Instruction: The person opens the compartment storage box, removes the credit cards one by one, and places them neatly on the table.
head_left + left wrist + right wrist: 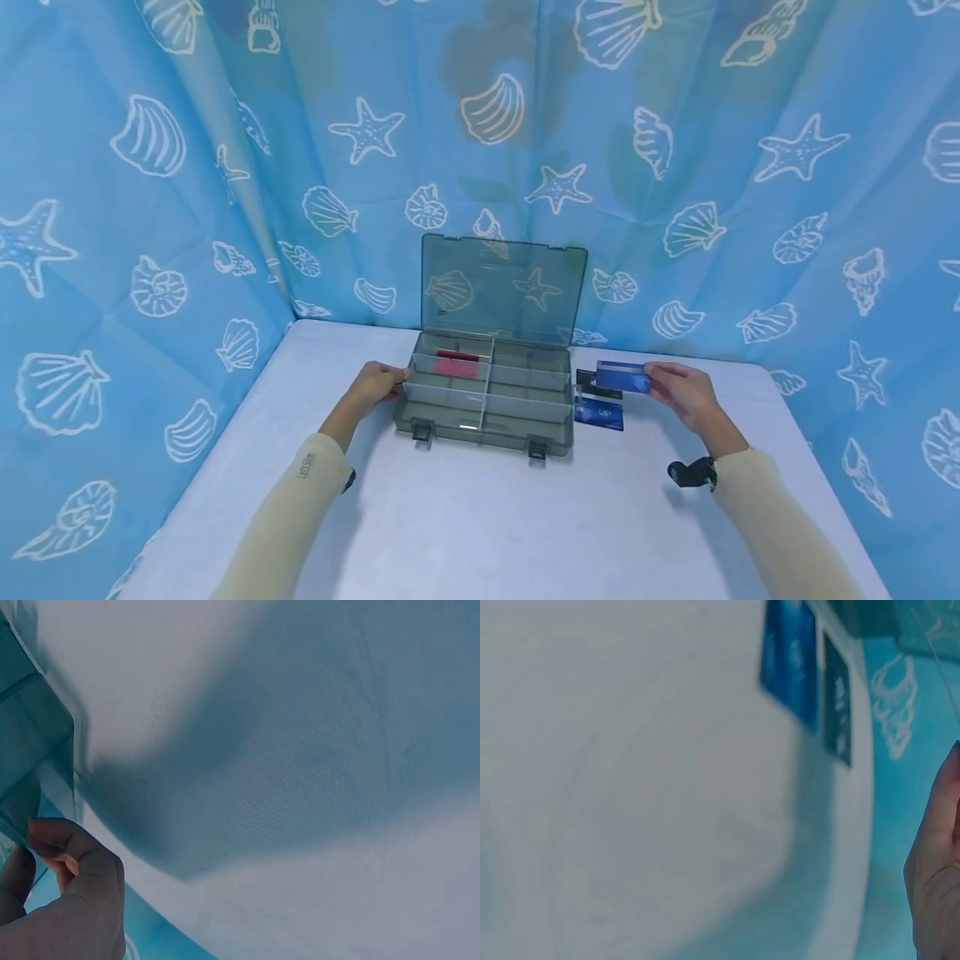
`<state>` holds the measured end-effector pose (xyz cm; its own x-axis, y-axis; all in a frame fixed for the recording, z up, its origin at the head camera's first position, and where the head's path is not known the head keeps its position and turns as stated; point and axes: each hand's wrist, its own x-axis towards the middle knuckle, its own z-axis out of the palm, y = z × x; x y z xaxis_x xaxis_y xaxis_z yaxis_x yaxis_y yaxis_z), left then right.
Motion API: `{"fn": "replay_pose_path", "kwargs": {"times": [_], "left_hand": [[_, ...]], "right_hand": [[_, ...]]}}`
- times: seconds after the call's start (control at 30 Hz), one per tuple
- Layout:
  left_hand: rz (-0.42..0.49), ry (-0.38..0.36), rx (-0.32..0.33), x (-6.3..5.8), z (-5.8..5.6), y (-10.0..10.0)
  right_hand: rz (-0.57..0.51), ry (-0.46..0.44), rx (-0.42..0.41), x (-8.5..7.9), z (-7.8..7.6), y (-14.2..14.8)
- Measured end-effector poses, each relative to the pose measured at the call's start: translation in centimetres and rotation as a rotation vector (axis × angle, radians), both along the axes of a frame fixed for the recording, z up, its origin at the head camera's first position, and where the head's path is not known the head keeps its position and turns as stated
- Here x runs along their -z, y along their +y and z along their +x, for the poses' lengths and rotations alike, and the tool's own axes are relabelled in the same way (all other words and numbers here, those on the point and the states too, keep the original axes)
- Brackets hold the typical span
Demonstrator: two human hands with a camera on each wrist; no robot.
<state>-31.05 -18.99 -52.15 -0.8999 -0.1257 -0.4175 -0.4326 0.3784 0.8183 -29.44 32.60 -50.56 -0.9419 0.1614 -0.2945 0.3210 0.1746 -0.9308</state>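
Observation:
A smoky grey plastic compartment box (487, 398) lies on the table with its see-through lid (504, 287) raised at the back. My left hand (375, 383) pinches the box's left edge between thumb and fingers; the left wrist view shows this hand (75, 889) at the box's corner. In its left column sit a pink card and a red one (457, 363). To the right of the box, my right hand (684, 392) holds a blue card (622, 376) by its right end, above a blue VIP card (600, 412) and a black card (588, 383) on the table.
The white tabletop (517, 525) carries the box and cards. A blue curtain (450, 158) with shell and starfish prints hangs behind and along both sides. Thin upright dividers (525, 375) split the box into several compartments.

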Motion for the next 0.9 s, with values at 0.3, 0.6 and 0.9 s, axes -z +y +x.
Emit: {"fn": "replay_pose_path", "kwargs": {"times": [0.3,0.6,0.9], "left_hand": [[0.015,0.006,-0.013,-0.6,0.5,-0.1],[0.007,0.004,-0.014,-0.1,0.2,0.1],[-0.001,0.005,-0.015,-0.1,0.1,0.1]], "right_hand": [[0.001,-0.056,0.124,2.1,-0.4,3.3],[0.045,-0.114,0.207,3.1,-1.1,4.9],[0.056,-0.141,0.197,3.9,-1.6,4.6]]}}
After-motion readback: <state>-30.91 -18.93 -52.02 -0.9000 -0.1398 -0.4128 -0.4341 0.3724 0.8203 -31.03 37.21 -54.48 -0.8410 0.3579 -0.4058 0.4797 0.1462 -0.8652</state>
